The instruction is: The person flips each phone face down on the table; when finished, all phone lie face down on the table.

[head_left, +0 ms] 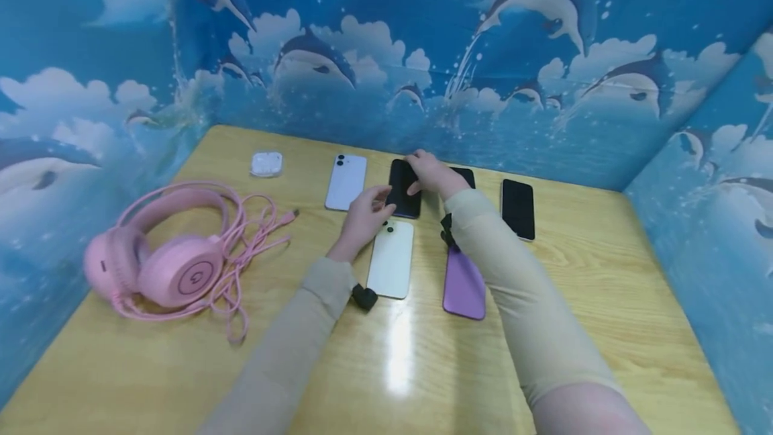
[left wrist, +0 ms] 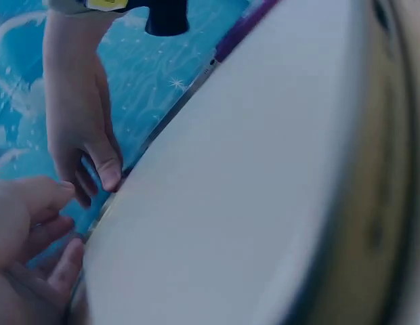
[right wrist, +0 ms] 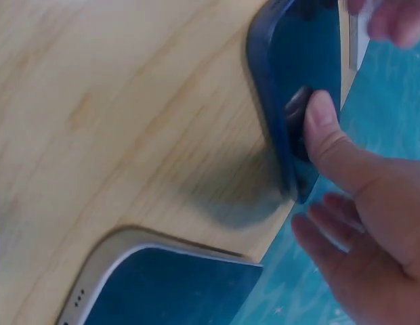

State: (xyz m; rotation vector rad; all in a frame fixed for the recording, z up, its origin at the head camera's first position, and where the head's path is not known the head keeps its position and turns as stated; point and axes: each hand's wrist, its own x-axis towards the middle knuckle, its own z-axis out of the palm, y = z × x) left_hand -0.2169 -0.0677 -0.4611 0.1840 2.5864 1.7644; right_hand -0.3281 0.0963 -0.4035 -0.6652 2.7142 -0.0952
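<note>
A dark-screened phone (head_left: 404, 188) lies on the table between my hands. My right hand (head_left: 430, 173) reaches over its far end, the thumb (right wrist: 324, 116) low over the screen beside its own reflection. The fingers are bent loosely past the phone's end. At the near left corner of that phone is my left hand (head_left: 365, 213), its fingers slightly bent. Just below lies a white phone (head_left: 390, 264), back up, which looms large and blurred in the left wrist view. A purple phone (head_left: 464, 284) lies under my right forearm.
A pale lilac phone (head_left: 346, 183) and a small clear case (head_left: 266, 164) lie at the back left. Pink headphones (head_left: 181, 274) with a looped cable fill the left side. Right of centre are a partly covered dark phone (head_left: 465, 176) and another black-screened phone (head_left: 517, 209). Dolphin-printed cloth (head_left: 374, 106) encloses the table.
</note>
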